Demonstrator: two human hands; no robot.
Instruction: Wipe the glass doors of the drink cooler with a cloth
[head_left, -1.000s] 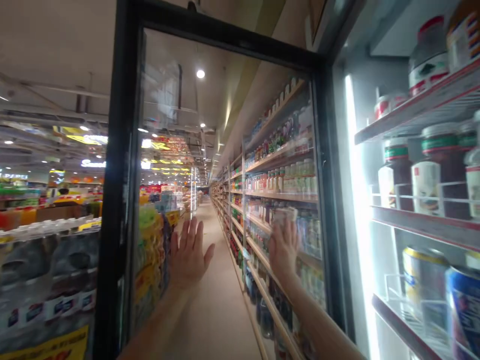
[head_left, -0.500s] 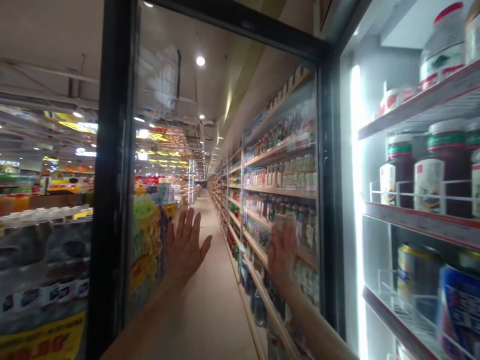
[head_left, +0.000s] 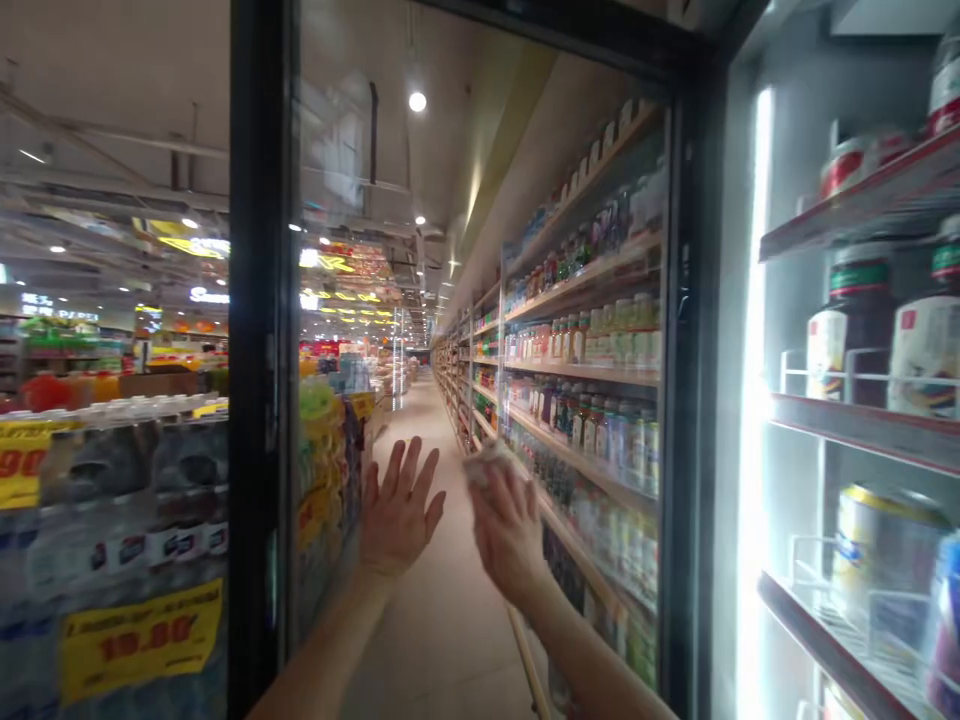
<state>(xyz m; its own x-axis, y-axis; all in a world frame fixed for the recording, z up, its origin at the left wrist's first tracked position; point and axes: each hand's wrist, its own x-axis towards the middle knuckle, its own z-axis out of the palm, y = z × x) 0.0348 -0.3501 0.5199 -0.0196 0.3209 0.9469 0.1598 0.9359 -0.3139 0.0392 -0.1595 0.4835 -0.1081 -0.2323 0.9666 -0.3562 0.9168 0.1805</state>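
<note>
I am looking through the glass door of an open cooler, framed in black. My left hand lies flat on the glass with its fingers spread and nothing in it. Just to its right, my right hand presses a small pale cloth against the glass; the hand and cloth are blurred by motion. Both forearms reach up from the bottom of the view.
The lit cooler shelves on the right hold dark jars and cans. Through the glass runs a shop aisle with long bottle shelves. Stacked water bottles with yellow price tags stand at the left.
My right hand with the cloth has slid left across the glass, from near the door's right frame to close beside my left hand. The left hand has stayed flat on the glass.
</note>
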